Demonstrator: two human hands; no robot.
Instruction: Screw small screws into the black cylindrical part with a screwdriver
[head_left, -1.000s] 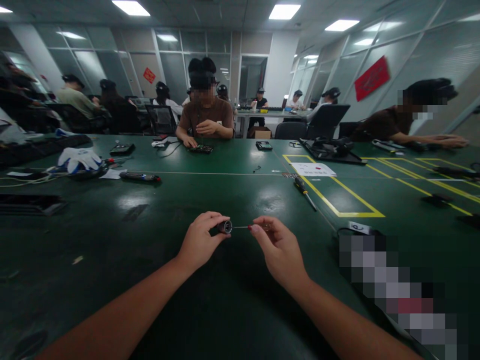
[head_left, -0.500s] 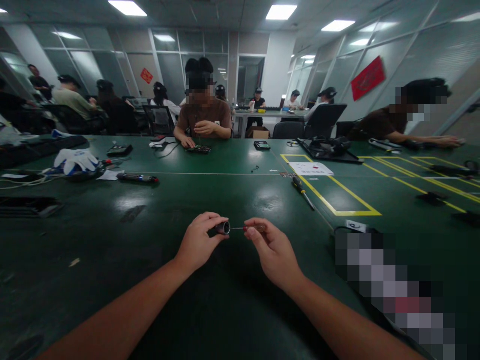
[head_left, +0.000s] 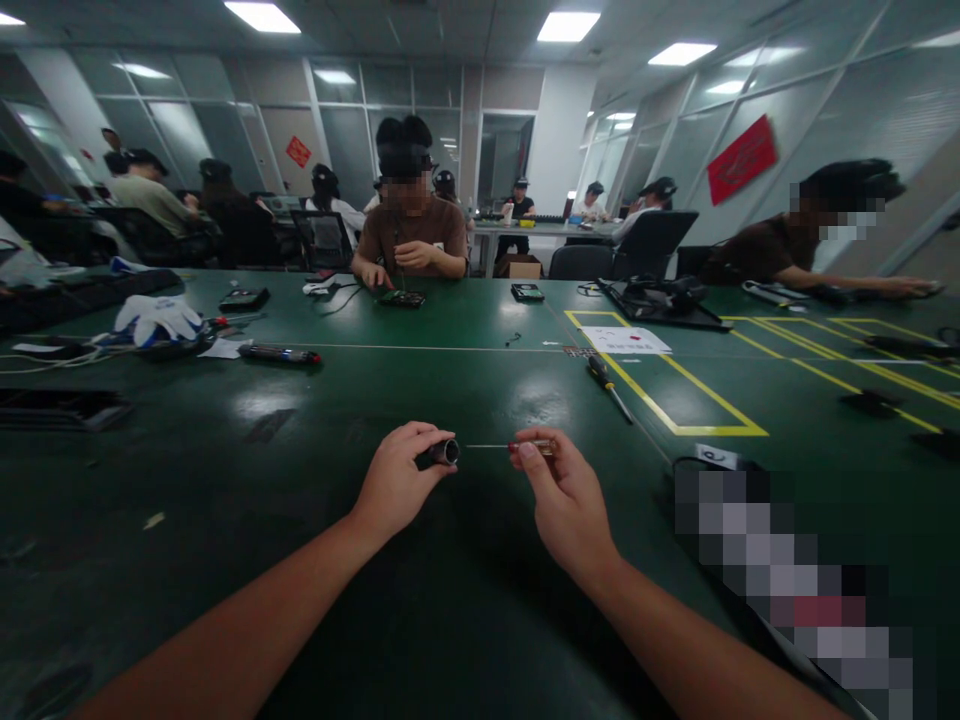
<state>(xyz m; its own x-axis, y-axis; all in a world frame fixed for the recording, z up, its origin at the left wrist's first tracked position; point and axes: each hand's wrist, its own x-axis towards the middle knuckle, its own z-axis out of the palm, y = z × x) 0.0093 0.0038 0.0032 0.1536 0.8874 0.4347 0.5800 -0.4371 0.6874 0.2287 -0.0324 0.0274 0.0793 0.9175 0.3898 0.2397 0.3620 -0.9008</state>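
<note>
Above the green table (head_left: 450, 390), my left hand (head_left: 397, 480) is closed around a short dark cylinder (head_left: 448, 452) with a round open end that faces right. What the cylinder belongs to cannot be made out. My right hand (head_left: 566, 490) grips a small screwdriver (head_left: 536, 448) by its clear, reddish handle. Its thin shaft points left, and the tip sits just outside the cylinder's open end, a small gap apart from it.
A yellow-and-black screwdriver (head_left: 611, 385) lies beyond my right hand, near a white paper (head_left: 626, 340). Left of it are a dark pen-shaped tool (head_left: 280, 356) and white gloves (head_left: 157, 320). A blurred-out long object (head_left: 787, 570) lies at right. A co-worker (head_left: 411, 235) sits opposite.
My right hand has drawn the screwdriver to the right, so its tip is now clear of the cylinder and more shaft shows. My left hand has stayed nearly still.
</note>
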